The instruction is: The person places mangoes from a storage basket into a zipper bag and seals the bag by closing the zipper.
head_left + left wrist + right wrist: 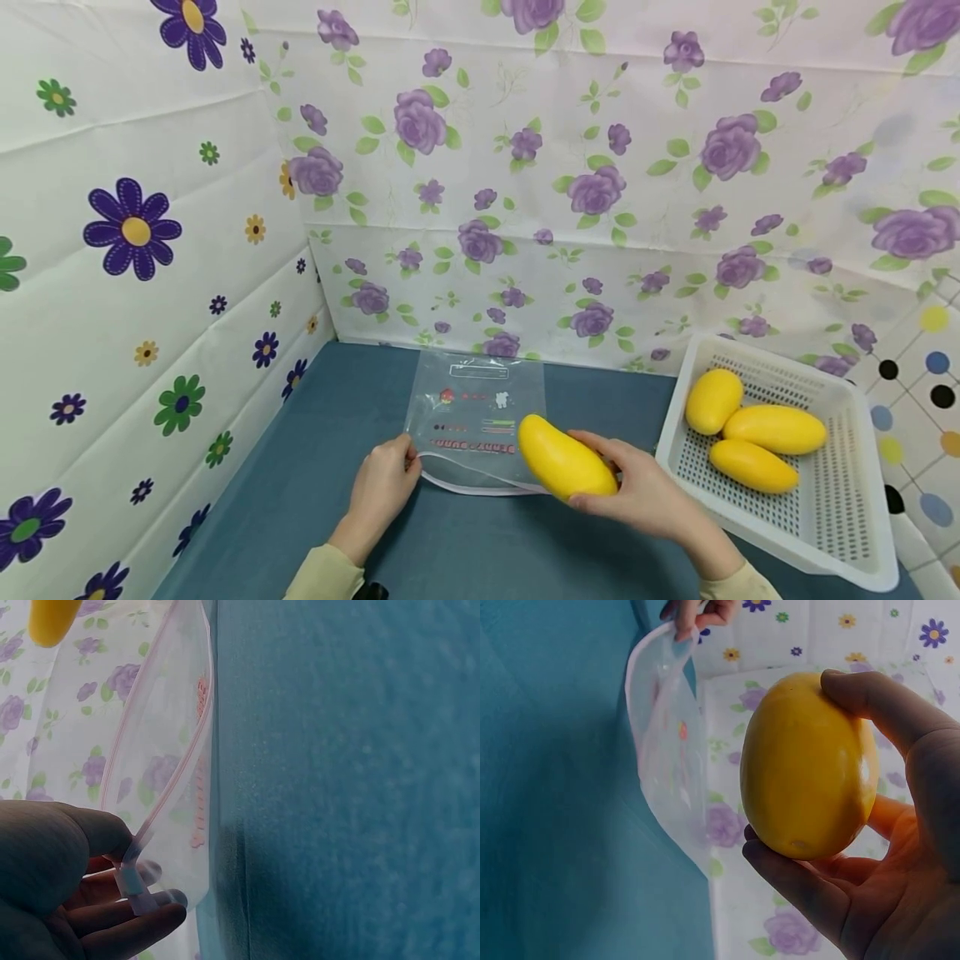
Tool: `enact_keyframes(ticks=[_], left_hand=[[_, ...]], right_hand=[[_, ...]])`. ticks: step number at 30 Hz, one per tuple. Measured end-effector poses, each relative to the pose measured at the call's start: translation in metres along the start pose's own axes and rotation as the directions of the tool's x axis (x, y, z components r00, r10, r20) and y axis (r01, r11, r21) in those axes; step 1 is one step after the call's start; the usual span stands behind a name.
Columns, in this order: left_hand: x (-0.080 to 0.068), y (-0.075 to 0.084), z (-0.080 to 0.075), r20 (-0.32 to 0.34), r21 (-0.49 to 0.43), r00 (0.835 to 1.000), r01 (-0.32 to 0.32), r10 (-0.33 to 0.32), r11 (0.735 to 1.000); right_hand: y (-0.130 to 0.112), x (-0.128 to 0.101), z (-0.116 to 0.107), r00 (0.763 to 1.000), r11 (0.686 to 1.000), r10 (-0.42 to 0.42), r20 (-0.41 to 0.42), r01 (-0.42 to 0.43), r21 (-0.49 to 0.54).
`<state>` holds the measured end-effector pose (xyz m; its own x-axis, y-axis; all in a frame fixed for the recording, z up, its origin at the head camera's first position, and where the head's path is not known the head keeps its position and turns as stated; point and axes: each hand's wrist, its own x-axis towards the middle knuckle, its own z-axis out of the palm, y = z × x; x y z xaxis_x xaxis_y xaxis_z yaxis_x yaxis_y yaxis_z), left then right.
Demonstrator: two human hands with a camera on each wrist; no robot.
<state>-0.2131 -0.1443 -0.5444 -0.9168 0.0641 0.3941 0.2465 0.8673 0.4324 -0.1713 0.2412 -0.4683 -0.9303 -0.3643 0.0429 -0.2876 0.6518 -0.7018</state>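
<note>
A clear zip bag [472,417] with printed pictures and lettering lies on the blue table, its mouth toward me. My left hand [386,479] pinches the bag's near left corner, by the zip slider; in the left wrist view the pinkish zip edges [180,769] stand apart, so the mouth gapes. My right hand [637,487] grips a yellow mango [562,458] between thumb and fingers, held up over the right side of the bag's mouth. The right wrist view shows the mango [806,769] end-on, with the open bag [671,750] beyond it.
A white perforated basket [855,500] stands on the right with three mangoes [772,429] inside. Flowered sheeting [525,167] covers the wall behind the blue table [330,433], and another flowered sheet [135,333] rises on the left.
</note>
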Motion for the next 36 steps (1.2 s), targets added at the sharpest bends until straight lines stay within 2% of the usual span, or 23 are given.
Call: enact_keyframes(ticks=[10,20,36], left_hand=[[0.002,-0.001,0.0,0.027,-0.011,0.999,0.02,-0.02,1.0],[0.001,0.0,0.003,0.012,-0.014,1.0,0.018,-0.018,1.0],[0.002,-0.001,0.003,0.018,-0.016,1.0,0.023,-0.022,1.0]], right_hand=[[-0.001,0.007,0.022,0.998,0.999,-0.038,0.042,0.037,0.018],[-0.004,0.013,0.035,0.995,0.998,-0.06,0.077,0.058,0.033],[-0.011,0.022,0.06,0.988,0.999,-0.031,0.15,0.025,0.043]])
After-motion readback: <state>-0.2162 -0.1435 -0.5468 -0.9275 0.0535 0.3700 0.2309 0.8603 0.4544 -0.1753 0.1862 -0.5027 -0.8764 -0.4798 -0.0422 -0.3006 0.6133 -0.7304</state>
